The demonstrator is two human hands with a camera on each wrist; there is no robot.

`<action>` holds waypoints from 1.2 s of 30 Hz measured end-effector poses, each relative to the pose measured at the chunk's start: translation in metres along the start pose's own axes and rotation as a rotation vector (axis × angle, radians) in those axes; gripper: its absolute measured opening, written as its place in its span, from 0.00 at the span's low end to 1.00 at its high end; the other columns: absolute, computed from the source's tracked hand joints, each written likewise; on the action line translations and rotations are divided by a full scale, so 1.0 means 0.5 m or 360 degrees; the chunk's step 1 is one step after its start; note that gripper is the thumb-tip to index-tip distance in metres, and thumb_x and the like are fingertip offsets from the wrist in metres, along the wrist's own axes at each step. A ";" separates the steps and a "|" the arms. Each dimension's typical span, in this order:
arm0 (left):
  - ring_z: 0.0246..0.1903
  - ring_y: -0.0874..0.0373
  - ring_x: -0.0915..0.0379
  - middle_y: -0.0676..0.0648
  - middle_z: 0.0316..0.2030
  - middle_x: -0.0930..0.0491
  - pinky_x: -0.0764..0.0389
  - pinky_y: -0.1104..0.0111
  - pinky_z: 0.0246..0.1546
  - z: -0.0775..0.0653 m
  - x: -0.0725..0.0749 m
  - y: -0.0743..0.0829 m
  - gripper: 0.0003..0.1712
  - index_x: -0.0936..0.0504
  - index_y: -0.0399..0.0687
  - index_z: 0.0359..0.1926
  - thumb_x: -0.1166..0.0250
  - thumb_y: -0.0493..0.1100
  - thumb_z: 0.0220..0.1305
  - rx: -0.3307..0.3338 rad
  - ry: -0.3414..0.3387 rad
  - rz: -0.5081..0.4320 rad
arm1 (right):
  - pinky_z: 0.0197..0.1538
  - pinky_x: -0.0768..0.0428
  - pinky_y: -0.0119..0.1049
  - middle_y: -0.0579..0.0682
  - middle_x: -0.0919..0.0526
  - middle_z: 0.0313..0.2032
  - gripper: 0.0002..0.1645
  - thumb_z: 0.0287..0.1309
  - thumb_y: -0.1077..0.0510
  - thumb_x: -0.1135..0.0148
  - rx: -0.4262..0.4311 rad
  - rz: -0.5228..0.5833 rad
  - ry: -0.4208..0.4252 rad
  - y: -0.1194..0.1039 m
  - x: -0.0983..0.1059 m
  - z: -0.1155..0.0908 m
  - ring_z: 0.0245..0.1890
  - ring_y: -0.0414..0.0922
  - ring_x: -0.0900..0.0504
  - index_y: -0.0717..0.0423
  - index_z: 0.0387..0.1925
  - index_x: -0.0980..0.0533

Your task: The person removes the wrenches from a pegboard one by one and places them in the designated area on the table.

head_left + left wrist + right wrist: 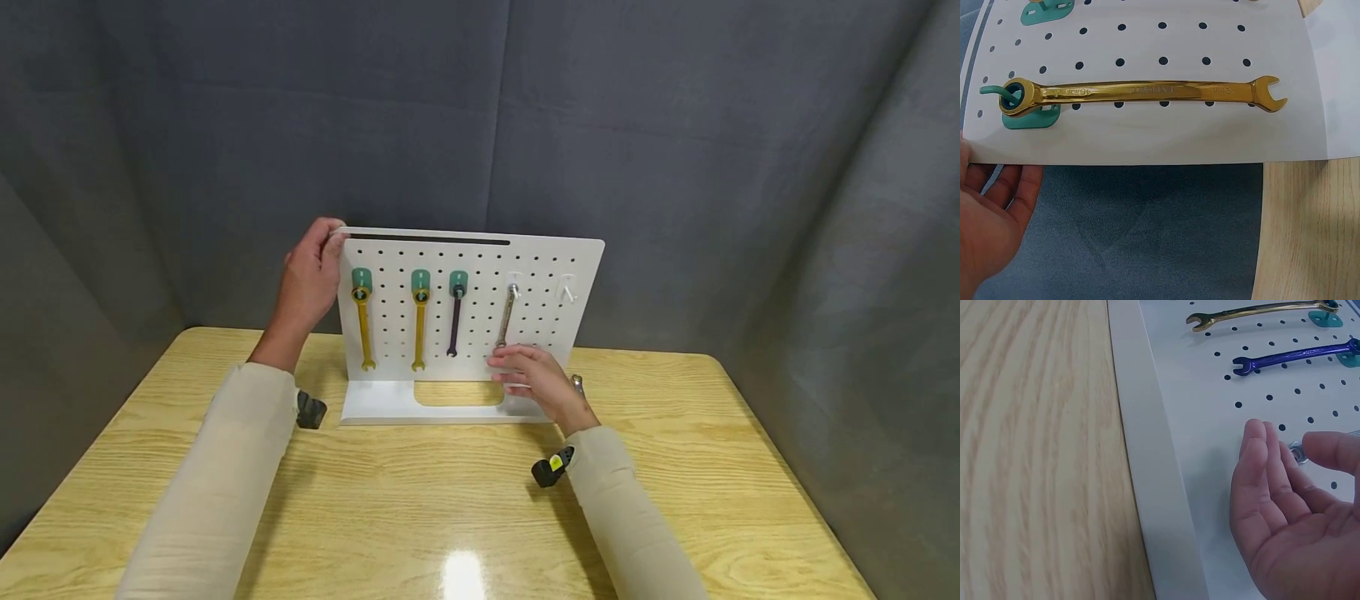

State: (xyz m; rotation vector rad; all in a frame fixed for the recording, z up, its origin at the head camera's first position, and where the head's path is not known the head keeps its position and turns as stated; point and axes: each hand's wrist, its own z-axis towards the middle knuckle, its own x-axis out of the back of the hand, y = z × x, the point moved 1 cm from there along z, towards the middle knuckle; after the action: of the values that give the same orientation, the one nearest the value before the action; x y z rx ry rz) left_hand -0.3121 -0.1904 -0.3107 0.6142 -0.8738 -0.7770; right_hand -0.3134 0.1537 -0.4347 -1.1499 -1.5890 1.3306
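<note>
A white pegboard stands on the table, and my left hand grips its upper left corner. Two gold wrenches, the left one and the other, hang from green hooks beside a purple wrench. Farther right, a silver wrench hangs from a white hook. My right hand is at the silver wrench's lower end; in the right wrist view its fingers are nearly straight, with the thumb apart from them.
Another white hook is at the board's right side. A shiny metal tool end shows behind my right wrist. The board's base has a cutout in its middle. Wooden tabletop extends in front, and grey curtains surround the table.
</note>
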 end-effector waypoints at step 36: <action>0.49 0.41 0.27 0.36 0.51 0.22 0.28 0.45 0.51 0.000 -0.004 -0.004 0.19 0.28 0.44 0.60 0.54 0.52 0.84 -0.0023 0.0006 0.0023 | 0.39 0.18 0.38 0.53 0.16 0.31 0.22 0.75 0.51 0.42 0.0455 -0.0508 0.0101 0.002 -0.023 -0.024 0.35 0.45 0.16 0.68 0.35 0.18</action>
State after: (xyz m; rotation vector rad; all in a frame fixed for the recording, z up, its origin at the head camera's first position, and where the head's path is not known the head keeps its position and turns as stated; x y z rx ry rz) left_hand -0.3137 -0.1901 -0.3132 0.5959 -0.8675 -0.7685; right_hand -0.2982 0.1464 -0.4333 -0.7239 -1.4118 1.2455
